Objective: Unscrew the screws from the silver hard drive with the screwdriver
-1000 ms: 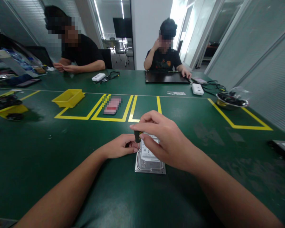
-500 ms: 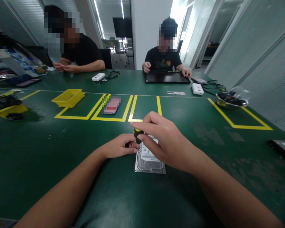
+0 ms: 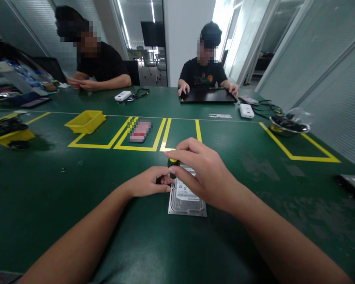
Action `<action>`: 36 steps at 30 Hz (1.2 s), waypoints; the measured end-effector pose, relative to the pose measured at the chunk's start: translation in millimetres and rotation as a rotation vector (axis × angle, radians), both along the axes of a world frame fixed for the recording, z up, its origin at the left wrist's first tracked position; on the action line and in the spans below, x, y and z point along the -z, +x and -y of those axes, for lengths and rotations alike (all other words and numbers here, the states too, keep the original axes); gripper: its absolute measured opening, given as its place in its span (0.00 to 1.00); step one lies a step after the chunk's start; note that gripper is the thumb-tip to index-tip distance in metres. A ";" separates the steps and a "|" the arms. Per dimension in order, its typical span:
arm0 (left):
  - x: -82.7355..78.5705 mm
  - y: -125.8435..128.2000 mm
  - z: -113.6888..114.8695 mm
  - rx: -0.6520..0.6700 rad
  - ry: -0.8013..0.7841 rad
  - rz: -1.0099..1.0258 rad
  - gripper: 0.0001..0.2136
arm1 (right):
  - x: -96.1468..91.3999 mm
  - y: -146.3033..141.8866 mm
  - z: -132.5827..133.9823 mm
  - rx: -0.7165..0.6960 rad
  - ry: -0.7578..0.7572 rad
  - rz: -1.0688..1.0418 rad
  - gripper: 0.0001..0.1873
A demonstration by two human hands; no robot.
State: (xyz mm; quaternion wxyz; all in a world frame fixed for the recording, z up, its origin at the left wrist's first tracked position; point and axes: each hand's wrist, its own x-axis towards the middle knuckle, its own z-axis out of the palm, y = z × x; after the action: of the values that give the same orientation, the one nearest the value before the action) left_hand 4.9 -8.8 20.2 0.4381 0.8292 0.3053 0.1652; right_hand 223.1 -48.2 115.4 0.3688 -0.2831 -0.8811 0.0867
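Observation:
A silver hard drive [image 3: 185,206] with a white label lies flat on the green table in front of me. My right hand [image 3: 205,169] is closed on a screwdriver [image 3: 173,162] with a black and yellow handle, held upright over the drive's left side between thumb and fingers. The screwdriver's tip is hidden. At the drive's left edge, my left hand [image 3: 152,180] has its fingers curled and its thumb against the drive. My right hand covers the drive's upper right part.
A yellow bin [image 3: 85,122] and a phone [image 3: 140,131] lie beyond my hands, near yellow tape outlines. At right stand a metal bowl [image 3: 288,128] of dark parts and a dark-edged device [image 3: 353,187]. Across the table, one person touches a flat black panel [image 3: 208,96]; another sits at left.
My right hand and the screwdriver handle have shifted very slightly, the handle tilting a little. My left hand and the hard drive stay in place. The person opposite has lowered a hand onto the panel.

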 end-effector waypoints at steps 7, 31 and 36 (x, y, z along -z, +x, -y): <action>-2.1 0.4 1.1 0.000 0.042 -0.041 0.12 | 0.2 0.8 0.6 -0.015 0.031 -0.024 0.12; 2.5 -0.6 -0.6 -0.007 -0.027 -0.017 0.11 | -4.2 2.6 2.8 -0.076 -0.049 -0.084 0.17; 0.3 -0.2 0.1 -0.035 0.024 -0.035 0.10 | -2.4 2.5 -1.2 -0.109 -0.056 -0.080 0.19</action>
State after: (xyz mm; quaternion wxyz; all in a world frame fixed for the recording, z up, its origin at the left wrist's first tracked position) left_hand 4.7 -8.9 19.9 0.4195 0.8317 0.3254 0.1622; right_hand 225.6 -47.0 117.8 0.3903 -0.2411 -0.8771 0.1424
